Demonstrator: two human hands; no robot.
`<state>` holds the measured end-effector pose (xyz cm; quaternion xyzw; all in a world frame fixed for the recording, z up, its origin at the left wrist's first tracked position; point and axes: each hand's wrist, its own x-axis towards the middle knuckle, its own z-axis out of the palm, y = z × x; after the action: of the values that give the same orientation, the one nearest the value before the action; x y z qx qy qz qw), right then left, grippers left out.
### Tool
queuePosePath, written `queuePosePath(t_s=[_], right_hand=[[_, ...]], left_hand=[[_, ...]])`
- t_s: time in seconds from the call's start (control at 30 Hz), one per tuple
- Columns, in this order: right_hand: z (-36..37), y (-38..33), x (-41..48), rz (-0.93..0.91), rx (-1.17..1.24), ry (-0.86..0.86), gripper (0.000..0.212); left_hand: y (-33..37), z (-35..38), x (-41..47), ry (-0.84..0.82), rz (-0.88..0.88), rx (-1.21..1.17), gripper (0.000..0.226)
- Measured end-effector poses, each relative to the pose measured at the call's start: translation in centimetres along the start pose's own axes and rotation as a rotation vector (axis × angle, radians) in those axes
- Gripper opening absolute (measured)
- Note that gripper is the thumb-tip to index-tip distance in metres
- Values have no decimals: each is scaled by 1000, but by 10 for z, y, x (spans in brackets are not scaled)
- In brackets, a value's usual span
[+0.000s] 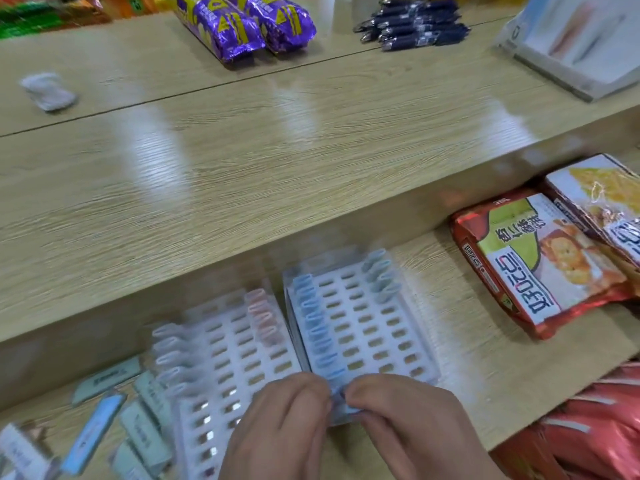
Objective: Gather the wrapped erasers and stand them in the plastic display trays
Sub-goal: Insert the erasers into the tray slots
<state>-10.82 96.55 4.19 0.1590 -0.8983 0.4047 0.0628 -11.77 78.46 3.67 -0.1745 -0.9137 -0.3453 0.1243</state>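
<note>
Two clear plastic display trays with slotted white floors sit side by side on the lower shelf: a left tray (239, 358) and a right tray (367, 323). Blue wrapped erasers (317, 323) stand in a row along the right tray's left side, and a few more stand at its back right (381, 275). The left tray holds pale erasers (173, 358) on its left and pink ones (265, 318) at the back. My left hand (280, 427) and my right hand (405, 420) together pinch a blue wrapped eraser (341, 405) at the right tray's front edge. Loose wrapped erasers (138, 431) lie left of the trays.
Red snack packets (540, 265) lie right of the trays, with more red bags (595, 434) at the lower right. The wooden upper shelf (277, 161) overhangs the trays' back. On it are purple packets (249, 22), dark pens (412, 24) and a small grey item (48, 91).
</note>
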Motion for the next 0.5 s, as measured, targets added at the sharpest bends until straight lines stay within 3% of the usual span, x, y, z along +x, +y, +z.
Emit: queuePosePath(t_s=[0.1, 0.13, 0.2, 0.27, 0.3, 0.37, 0.43, 0.5], right_hand=[[10, 14, -5, -77, -82, -76, 29], [12, 17, -7, -57, -88, -69, 28], [13, 19, -11, -35, -124, -66, 23], [11, 13, -8, -104, -199, -33, 27], [11, 12, -9, -145, -225, -1, 32], [13, 12, -9, -171, -237, 63, 49], [17, 13, -9, -184, -251, 119, 60], [18, 16, -10, -212, -264, 156, 53]], left_hand=[[4, -7, 2, -91, -49, -40, 12], [10, -8, 5, -90, -198, -133, 5], [27, -7, 14, -121, -695, -406, 5], [26, -6, 14, -81, -879, -492, 10], [23, -4, 13, -89, -851, -507, 9], [16, -8, 6, -207, -592, -507, 12], [4, -7, 0, -253, -266, -223, 14], [-4, -6, -4, -195, -83, -39, 29]])
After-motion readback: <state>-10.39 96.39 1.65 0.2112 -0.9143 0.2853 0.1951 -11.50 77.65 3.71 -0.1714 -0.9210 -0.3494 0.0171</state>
